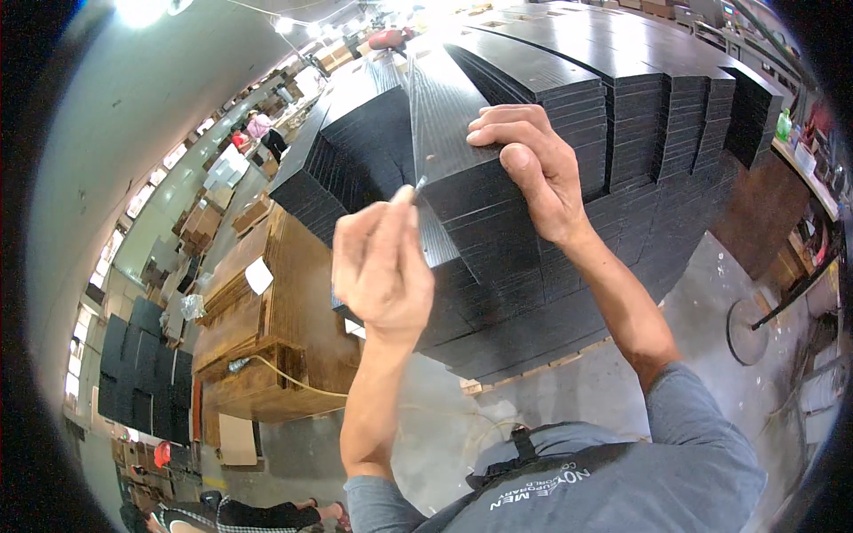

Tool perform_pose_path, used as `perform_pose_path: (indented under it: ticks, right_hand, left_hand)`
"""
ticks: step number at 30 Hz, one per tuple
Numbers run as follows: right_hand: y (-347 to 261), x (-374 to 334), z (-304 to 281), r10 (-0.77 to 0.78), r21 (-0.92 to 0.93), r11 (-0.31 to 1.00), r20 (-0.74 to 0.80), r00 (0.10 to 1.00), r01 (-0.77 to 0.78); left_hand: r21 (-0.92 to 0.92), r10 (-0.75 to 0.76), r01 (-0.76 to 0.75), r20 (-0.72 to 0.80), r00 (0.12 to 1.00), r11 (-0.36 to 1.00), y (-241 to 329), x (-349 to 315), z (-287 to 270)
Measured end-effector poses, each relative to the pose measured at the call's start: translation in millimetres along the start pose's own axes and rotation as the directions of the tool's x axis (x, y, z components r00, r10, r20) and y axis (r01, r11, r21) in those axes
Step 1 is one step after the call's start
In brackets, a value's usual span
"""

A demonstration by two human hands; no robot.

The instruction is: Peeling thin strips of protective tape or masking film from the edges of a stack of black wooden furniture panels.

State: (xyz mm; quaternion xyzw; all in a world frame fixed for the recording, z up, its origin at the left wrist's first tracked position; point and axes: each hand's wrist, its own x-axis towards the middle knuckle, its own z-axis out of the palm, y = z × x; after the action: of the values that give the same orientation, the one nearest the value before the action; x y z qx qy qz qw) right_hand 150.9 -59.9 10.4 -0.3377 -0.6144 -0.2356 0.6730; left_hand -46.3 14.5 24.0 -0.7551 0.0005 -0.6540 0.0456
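Note:
Stacks of black boards (498, 191) with a faint wood grain rise in front of me. My left hand (386, 262) is closed in a pinch at the near left corner of the top board. Between its fingertips a small, thin, pale-tipped stick (421, 182) touches or nearly touches that corner; its exact kind cannot be made out. My right hand (542, 173) rests at the same board's near right corner, fingers bent over the top face and thumb apart from them. I see no loose thing in it.
More black board stacks (657, 115) stand to the right. On the left is a stack of brown wooden panels (293, 320) with a white paper (259, 276) and a yellow hose (302, 384). A red object (388, 39) lies behind. Other people (265, 131) are far left; another person (258, 513) is lower left.

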Motion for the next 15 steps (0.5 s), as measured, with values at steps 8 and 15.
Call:
perform_pose_path:
  ticks: [8,15]
  right_hand:
    - [5.7,-1.0,-4.5,-0.013,-0.017,1.000,0.006,1.000,0.013]
    - [6.0,0.3,-3.4,-0.021,-0.037,0.999,0.025,0.999,0.022]
  left_hand:
    - [0.016,0.053,-0.053,0.039,0.998,0.998,0.2,6.5,6.1]
    - [0.048,0.297,-0.312,0.198,0.934,0.949,-2.7,4.5,0.8]
